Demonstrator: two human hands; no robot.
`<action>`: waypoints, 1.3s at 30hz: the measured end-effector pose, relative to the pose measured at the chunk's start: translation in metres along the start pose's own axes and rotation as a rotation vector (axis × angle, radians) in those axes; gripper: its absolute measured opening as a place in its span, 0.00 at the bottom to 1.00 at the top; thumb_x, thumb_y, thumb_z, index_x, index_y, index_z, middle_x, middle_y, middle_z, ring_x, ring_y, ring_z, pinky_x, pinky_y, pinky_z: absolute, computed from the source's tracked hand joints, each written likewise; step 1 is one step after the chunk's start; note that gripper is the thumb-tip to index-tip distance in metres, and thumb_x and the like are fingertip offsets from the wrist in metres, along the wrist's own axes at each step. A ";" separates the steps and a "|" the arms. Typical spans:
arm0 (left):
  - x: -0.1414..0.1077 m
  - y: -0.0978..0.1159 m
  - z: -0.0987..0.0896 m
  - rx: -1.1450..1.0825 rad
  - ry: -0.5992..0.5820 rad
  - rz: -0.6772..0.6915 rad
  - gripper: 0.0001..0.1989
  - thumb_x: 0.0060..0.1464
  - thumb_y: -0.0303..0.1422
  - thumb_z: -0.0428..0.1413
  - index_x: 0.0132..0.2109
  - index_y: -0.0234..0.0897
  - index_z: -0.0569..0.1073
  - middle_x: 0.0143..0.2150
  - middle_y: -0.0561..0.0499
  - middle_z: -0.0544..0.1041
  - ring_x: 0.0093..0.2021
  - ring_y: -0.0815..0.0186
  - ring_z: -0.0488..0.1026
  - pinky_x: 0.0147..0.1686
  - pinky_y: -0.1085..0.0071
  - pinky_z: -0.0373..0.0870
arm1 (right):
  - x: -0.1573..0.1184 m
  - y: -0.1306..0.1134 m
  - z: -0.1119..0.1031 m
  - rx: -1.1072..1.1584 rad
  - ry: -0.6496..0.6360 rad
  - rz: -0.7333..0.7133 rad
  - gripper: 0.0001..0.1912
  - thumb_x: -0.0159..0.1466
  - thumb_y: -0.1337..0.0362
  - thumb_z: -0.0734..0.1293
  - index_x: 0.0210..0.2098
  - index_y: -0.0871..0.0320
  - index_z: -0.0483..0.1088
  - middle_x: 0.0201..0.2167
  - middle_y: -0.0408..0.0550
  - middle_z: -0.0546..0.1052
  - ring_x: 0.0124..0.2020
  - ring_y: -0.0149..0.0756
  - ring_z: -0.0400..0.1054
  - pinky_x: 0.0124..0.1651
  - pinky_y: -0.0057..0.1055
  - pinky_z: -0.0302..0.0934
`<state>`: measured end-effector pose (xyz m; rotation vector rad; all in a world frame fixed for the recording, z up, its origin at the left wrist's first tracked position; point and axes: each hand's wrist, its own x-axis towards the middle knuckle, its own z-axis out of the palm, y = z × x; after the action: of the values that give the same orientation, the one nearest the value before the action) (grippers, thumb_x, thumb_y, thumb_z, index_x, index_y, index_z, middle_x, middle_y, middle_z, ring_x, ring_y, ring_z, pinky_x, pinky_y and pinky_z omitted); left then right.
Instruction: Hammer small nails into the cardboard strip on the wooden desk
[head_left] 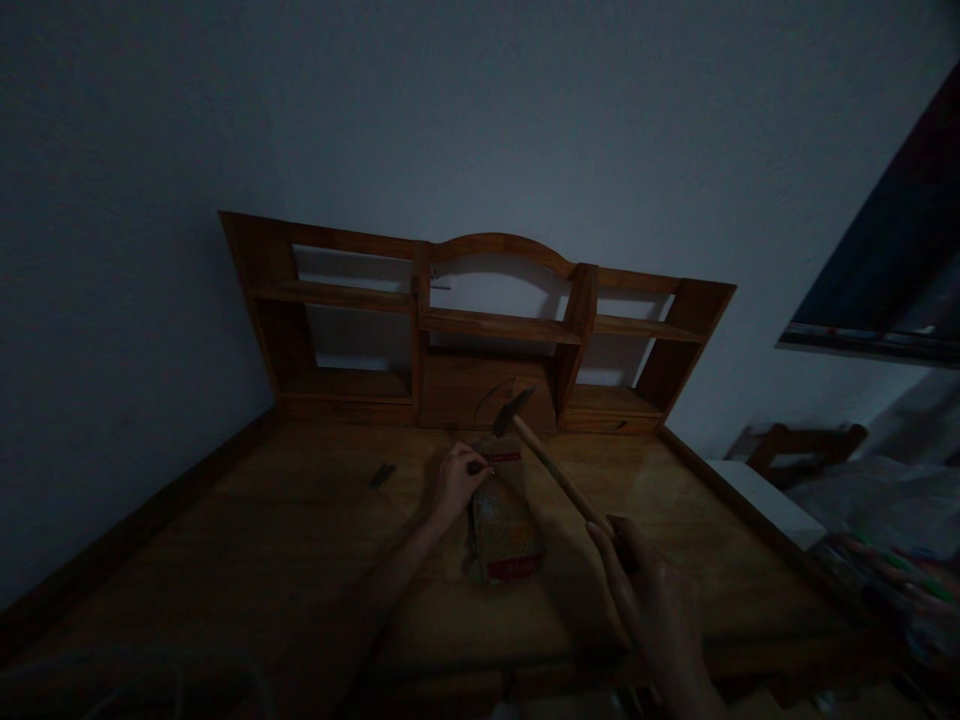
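Right hand [651, 578]: we are gripping a dark-headed, wooden-handled hammer [553, 464] | left hand [454, 480]: pinching something unclear over a flat, red-banded tan cardboard-like piece [508, 528] | work seemingly sitting midway, nothing visibly finished

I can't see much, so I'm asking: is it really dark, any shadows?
In the head view: yes, very dim throughout; a soft shadow lies on the desk, left of the right hand; print on the red-banded pad is too murky to read.

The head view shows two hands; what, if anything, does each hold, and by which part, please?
The right hand holds the hammer by its lower handle; whether the left hand pinches anything is unclear.
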<state>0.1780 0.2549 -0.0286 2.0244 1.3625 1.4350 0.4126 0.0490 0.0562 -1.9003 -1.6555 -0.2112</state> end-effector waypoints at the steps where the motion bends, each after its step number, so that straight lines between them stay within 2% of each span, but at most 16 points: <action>1: 0.000 -0.001 0.000 0.000 -0.003 -0.002 0.02 0.48 0.32 0.63 0.31 0.39 0.78 0.35 0.51 0.70 0.36 0.67 0.70 0.36 0.72 0.66 | 0.000 0.002 0.001 -0.039 0.001 -0.021 0.24 0.67 0.44 0.55 0.45 0.53 0.72 0.31 0.48 0.81 0.28 0.44 0.76 0.25 0.30 0.58; 6: 0.000 -0.001 0.000 0.007 -0.012 -0.016 0.02 0.48 0.31 0.63 0.29 0.38 0.78 0.34 0.51 0.69 0.35 0.68 0.69 0.35 0.73 0.64 | -0.002 0.007 0.005 -0.177 -0.031 -0.066 0.25 0.68 0.45 0.53 0.47 0.53 0.72 0.30 0.49 0.81 0.27 0.46 0.76 0.25 0.32 0.59; 12: 0.000 0.004 -0.005 0.015 -0.048 -0.032 0.02 0.48 0.31 0.62 0.29 0.38 0.78 0.32 0.52 0.69 0.34 0.68 0.68 0.32 0.74 0.63 | -0.004 0.009 0.012 -0.103 -0.089 -0.050 0.21 0.68 0.48 0.54 0.49 0.52 0.70 0.34 0.46 0.81 0.31 0.42 0.77 0.28 0.30 0.62; 22: 0.000 0.004 -0.006 0.032 -0.080 -0.067 0.03 0.48 0.32 0.63 0.29 0.38 0.79 0.29 0.53 0.68 0.32 0.68 0.67 0.31 0.74 0.60 | 0.001 0.018 0.023 -0.196 -0.119 -0.053 0.24 0.68 0.47 0.52 0.46 0.52 0.72 0.27 0.48 0.80 0.27 0.45 0.76 0.25 0.31 0.59; 31: -0.001 -0.002 -0.002 0.018 -0.057 -0.055 0.03 0.48 0.32 0.62 0.28 0.39 0.79 0.29 0.53 0.66 0.31 0.70 0.66 0.29 0.75 0.59 | -0.002 0.006 0.012 -0.072 -0.138 -0.011 0.23 0.68 0.46 0.52 0.46 0.50 0.71 0.29 0.45 0.81 0.30 0.44 0.76 0.27 0.31 0.61; 39: -0.001 0.001 -0.002 0.024 -0.061 -0.056 0.03 0.48 0.32 0.62 0.29 0.38 0.78 0.30 0.53 0.67 0.32 0.69 0.67 0.30 0.75 0.60 | 0.001 0.005 0.008 0.048 -0.058 -0.029 0.24 0.67 0.45 0.54 0.48 0.52 0.71 0.34 0.49 0.81 0.31 0.44 0.76 0.29 0.31 0.63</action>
<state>0.1764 0.2534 -0.0274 2.0116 1.4065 1.3287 0.4153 0.0543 0.0484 -1.8635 -1.7115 -0.1277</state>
